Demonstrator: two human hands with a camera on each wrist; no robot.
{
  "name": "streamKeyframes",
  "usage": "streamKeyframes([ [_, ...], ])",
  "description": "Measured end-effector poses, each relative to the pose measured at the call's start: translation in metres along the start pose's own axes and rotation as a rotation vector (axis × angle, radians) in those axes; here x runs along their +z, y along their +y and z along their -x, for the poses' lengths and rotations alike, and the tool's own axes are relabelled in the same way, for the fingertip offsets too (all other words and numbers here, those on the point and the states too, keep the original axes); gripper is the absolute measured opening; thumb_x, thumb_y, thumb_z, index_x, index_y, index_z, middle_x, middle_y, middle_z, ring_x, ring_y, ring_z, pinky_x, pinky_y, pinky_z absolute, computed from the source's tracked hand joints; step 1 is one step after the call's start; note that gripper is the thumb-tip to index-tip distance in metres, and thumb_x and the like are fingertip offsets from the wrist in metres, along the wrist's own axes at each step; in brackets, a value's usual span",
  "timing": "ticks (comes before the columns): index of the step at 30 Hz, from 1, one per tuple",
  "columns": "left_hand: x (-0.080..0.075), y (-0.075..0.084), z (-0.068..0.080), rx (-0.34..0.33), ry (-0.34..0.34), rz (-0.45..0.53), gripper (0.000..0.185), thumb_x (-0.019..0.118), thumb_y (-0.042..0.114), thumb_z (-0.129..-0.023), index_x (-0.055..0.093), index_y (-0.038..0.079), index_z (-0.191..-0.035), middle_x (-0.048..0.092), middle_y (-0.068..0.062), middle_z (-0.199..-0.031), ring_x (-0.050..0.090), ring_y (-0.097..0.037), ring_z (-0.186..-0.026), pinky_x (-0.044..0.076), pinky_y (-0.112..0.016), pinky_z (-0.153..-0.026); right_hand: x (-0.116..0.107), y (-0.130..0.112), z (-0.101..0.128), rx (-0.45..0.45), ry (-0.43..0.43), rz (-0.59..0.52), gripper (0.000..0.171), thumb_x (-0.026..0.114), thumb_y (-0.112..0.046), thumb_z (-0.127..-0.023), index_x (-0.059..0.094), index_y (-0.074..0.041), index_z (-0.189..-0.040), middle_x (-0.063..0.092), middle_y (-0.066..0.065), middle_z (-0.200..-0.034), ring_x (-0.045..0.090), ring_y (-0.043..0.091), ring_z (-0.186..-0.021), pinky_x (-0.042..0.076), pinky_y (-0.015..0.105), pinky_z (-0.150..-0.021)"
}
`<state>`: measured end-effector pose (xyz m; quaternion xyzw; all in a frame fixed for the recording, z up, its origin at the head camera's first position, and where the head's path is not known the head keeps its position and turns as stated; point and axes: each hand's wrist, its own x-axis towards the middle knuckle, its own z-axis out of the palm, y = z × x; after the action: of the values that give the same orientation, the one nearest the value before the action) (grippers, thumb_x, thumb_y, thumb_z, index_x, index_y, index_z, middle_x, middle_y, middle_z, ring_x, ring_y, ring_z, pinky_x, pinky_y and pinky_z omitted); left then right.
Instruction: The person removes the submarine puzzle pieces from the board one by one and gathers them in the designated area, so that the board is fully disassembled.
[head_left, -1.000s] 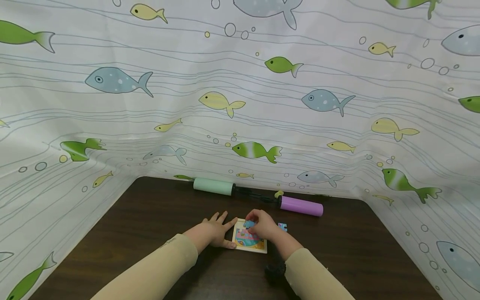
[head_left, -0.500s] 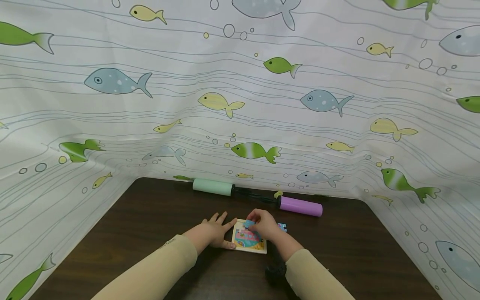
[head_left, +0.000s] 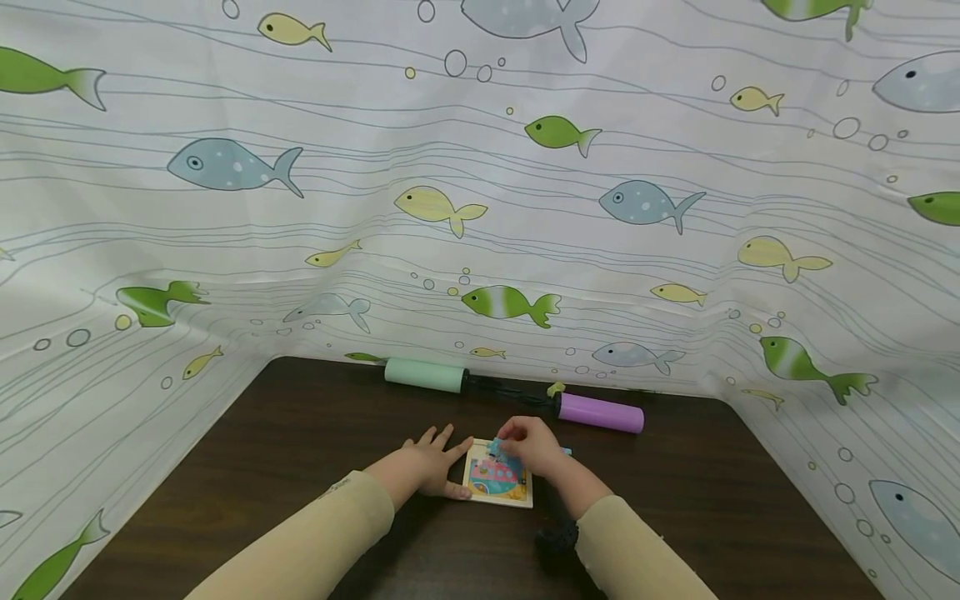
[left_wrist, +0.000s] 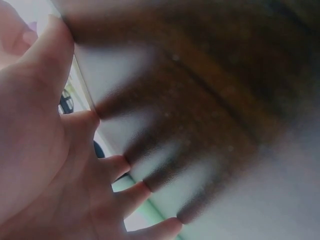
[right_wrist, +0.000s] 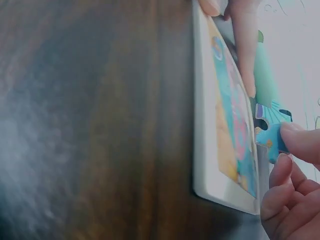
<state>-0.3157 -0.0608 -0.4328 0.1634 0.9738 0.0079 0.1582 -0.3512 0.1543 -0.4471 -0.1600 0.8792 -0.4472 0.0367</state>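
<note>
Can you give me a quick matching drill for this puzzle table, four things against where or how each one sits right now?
Things:
1. left hand
2. right hand
3. mint green roller
4. purple roller

States:
A. lies at the back edge of the table, left of centre
B. pinches a blue puzzle piece over the puzzle board
C. lies at the back edge, right of centre
D. rests flat with fingers spread at the board's left edge

Pairs: 1-D, 2-B, 3-A, 4-C
</note>
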Motion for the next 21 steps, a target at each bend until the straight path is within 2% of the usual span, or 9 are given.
streamKeyframes([
  [6, -0.002, 0.000, 0.003, -0.003, 0.000, 0.006, 0.090, 0.058, 0.070, -0.083, 0.025, 0.032, -0.158, 0.019, -0.008, -0.162, 0.019, -0.035, -0.146, 0.026, -0.058, -0.110, -0.018, -0.002, 0.003, 0.036, 0.039, -0.069, 0.007, 0.068, -0.005, -0.094, 0.074, -0.005, -0.098, 0.063, 0.005, -0.083, 0.058, 0.024, -0.075, 0.053, 0.041, -0.068],
  [10, -0.003, 0.000, 0.004, -0.001, 0.000, -0.002, 0.090, 0.058, 0.070, -0.083, 0.025, 0.032, -0.158, 0.019, -0.009, -0.162, 0.019, -0.035, -0.146, 0.026, -0.059, -0.110, -0.037, 0.005, 0.007, 0.078, 0.083, -0.080, 0.005, 0.071, -0.008, -0.092, 0.072, -0.003, -0.093, 0.064, 0.005, -0.080, 0.060, 0.031, -0.074, 0.052, 0.045, -0.067],
  [15, -0.001, 0.000, 0.004, -0.001, 0.001, -0.010, 0.090, 0.058, 0.070, -0.083, 0.025, 0.032, -0.158, 0.020, -0.008, -0.162, 0.020, -0.035, -0.146, 0.026, -0.059, -0.110, -0.062, 0.022, 0.015, 0.153, 0.134, -0.086, 0.012, 0.075, -0.011, -0.089, 0.068, -0.003, -0.084, 0.062, 0.005, -0.074, 0.056, 0.025, -0.068, 0.048, 0.038, -0.061],
  [21, -0.001, 0.000, 0.003, 0.001, 0.003, -0.014, 0.090, 0.057, 0.071, -0.083, 0.025, 0.032, -0.158, 0.020, -0.008, -0.162, 0.020, -0.035, -0.146, 0.026, -0.058, -0.110, -0.091, 0.047, 0.032, 0.170, 0.171, -0.034, 0.011, 0.073, -0.009, -0.090, 0.069, -0.001, -0.083, 0.060, 0.005, -0.076, 0.053, 0.020, -0.068, 0.046, 0.035, -0.063],
])
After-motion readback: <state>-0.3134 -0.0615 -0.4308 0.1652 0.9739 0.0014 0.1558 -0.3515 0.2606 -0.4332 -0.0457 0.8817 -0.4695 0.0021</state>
